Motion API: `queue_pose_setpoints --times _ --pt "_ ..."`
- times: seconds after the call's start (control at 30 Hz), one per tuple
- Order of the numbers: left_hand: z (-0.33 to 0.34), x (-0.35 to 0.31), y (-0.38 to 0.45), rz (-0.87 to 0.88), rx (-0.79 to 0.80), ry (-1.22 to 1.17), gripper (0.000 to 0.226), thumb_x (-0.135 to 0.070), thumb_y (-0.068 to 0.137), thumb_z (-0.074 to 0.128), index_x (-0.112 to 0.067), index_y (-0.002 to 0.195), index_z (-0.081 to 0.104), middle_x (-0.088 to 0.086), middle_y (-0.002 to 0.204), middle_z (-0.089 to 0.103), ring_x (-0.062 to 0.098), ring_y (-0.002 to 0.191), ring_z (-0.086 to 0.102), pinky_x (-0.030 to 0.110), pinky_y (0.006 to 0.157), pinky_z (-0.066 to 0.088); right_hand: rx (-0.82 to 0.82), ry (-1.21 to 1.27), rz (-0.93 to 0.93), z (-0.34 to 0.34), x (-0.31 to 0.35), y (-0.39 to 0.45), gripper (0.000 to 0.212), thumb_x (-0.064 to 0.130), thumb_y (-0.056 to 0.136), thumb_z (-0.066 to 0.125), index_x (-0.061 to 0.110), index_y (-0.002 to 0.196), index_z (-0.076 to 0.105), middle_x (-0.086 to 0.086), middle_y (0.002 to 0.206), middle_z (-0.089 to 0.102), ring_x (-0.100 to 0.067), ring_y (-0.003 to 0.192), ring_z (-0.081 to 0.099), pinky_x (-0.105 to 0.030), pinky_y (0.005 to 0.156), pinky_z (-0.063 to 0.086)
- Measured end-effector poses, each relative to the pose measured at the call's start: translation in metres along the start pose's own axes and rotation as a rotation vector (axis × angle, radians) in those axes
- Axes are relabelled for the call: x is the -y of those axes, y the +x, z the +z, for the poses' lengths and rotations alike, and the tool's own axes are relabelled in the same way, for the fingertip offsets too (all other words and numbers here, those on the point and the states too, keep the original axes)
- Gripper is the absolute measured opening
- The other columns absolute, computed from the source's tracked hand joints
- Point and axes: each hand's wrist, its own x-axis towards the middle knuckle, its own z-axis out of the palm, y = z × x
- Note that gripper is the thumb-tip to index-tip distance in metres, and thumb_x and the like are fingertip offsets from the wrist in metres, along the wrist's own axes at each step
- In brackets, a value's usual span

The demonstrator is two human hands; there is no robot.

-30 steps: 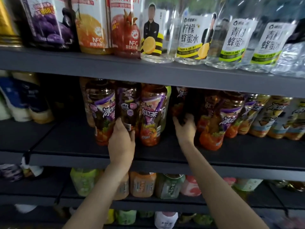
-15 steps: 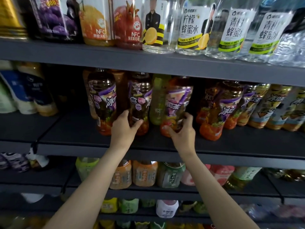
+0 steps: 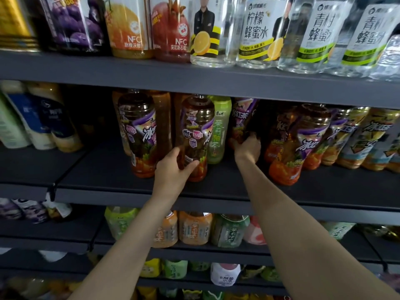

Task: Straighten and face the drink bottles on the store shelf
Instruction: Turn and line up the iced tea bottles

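Dark grey metal shelving point(image 3: 216, 83) fills the frame, tiers stacked top to bottom. Bay joint point(image 3: 52, 189) at left on the middle tier; another seam point(image 3: 92, 245) lower left. Light dim, recesses behind the shelf lips in shadow.

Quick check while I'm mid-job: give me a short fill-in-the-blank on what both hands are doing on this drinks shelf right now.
1. The left hand grips an iced tea bottle near its ____.
2. Directly right of that bottle stands a bottle with a ____ label.
3. The right hand holds a tilted bottle on the ____ shelf.
4. The clear lemon honey water bottles stand on the shelf ____ the hands.

Missing words: base; green; middle; above
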Motion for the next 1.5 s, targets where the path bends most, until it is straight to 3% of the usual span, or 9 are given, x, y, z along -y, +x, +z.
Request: queue_pose_setpoints --times 0.23,0.33,0.53,0.67,0.83,1.07,1.17,1.3,1.5 --pt "0.019 -0.021 -0.002 0.067 0.102 -0.09 0.041 -0.027 0.085 0.067 -0.007 0.12 0.059 0.001 0.12 0.063 0.012 0.112 0.056 0.023 0.097 0.042 0.109 0.115 -0.105 -0.037 -0.028 -0.044 0.058 0.003 0.09 0.056 0.003 0.142 0.03 -0.017 0.131 0.053 -0.03 0.116 0.055 -0.034 0.094 0.045" --pt "0.046 -0.033 0.002 0.069 0.105 -0.109 0.043 -0.029 0.085 0.067 -0.007 0.121 0.058 0.004 0.118 0.064 0.017 0.113 0.056 0.033 0.098 0.045 0.1 0.165 -0.199 -0.063 -0.044 -0.068 0.051 -0.004 0.089 0.052 0.005 0.137 0.035 -0.012 0.127 0.054 -0.023 0.103 0.06 -0.03 0.089 0.047" --pt "0.096 -0.066 0.016 0.05 0.078 -0.133 0.042 -0.023 0.088 0.064 -0.004 0.124 0.055 0.008 0.119 0.063 0.021 0.112 0.058 0.024 0.092 0.042 -0.021 0.108 -0.434 -0.108 -0.059 -0.082 0.043 -0.011 0.085 0.054 -0.001 0.126 0.044 -0.008 0.11 0.06 -0.01 0.083 0.056 0.002 0.07 0.035" --pt "0.12 -0.079 0.026 0.025 -0.009 -0.109 0.038 -0.019 0.091 0.06 -0.004 0.124 0.052 0.01 0.119 0.063 0.022 0.112 0.058 0.017 0.084 0.037 -0.098 0.055 -0.49 -0.122 -0.068 -0.084 0.045 -0.012 0.081 0.057 -0.002 0.123 0.047 -0.01 0.101 0.064 -0.026 0.091 0.062 -0.011 0.076 0.037" --pt "0.13 -0.083 0.036 0.023 -0.021 -0.034 0.025 -0.016 0.092 0.058 -0.004 0.114 0.055 0.01 0.111 0.064 0.023 0.104 0.061 0.019 0.075 0.04 -0.05 0.017 -0.424 -0.124 -0.075 -0.085 0.06 -0.007 0.085 0.056 0.0 0.141 0.033 -0.016 0.123 0.058 -0.029 0.111 0.055 -0.014 0.084 0.036" --pt "0.064 -0.056 -0.006 0.263 -0.294 -0.015 0.046 0.0 0.085 0.057 -0.003 0.129 0.044 0.016 0.125 0.05 0.024 0.119 0.046 0.016 0.099 0.027 -0.124 0.061 -0.552 -0.113 -0.056 -0.093 0.032 -0.006 0.083 0.058 0.0 0.114 0.051 -0.01 0.099 0.061 -0.026 0.086 0.061 -0.036 0.071 0.051" --pt "0.022 -0.035 -0.01 0.184 -0.467 0.006 0.046 0.002 0.08 0.06 -0.002 0.122 0.045 0.019 0.125 0.043 0.029 0.119 0.042 0.031 0.103 0.033 0.016 0.081 -0.573 -0.088 -0.038 -0.09 0.05 -0.005 0.083 0.059 -0.003 0.129 0.041 -0.017 0.122 0.051 -0.032 0.107 0.056 -0.035 0.086 0.047" --pt "-0.024 -0.008 -0.008 0.048 -0.696 0.006 0.04 -0.002 0.078 0.061 0.002 0.115 0.046 0.023 0.122 0.042 0.036 0.114 0.043 0.039 0.097 0.036 0.135 0.034 -0.322 -0.058 -0.023 -0.071 0.072 0.002 0.086 0.059 -0.001 0.146 0.018 -0.022 0.143 0.033 -0.038 0.129 0.038 -0.041 0.104 0.036" --pt "-0.04 0.021 0.003 -0.209 -0.4 -0.152 0.064 -0.019 0.079 0.072 -0.007 0.133 0.039 0.011 0.131 0.049 0.025 0.124 0.046 0.034 0.106 0.035 0.126 0.018 -0.27 -0.046 -0.023 -0.073 0.075 -0.005 0.087 0.053 0.003 0.149 0.011 -0.021 0.148 0.028 -0.038 0.133 0.035 -0.043 0.107 0.034"
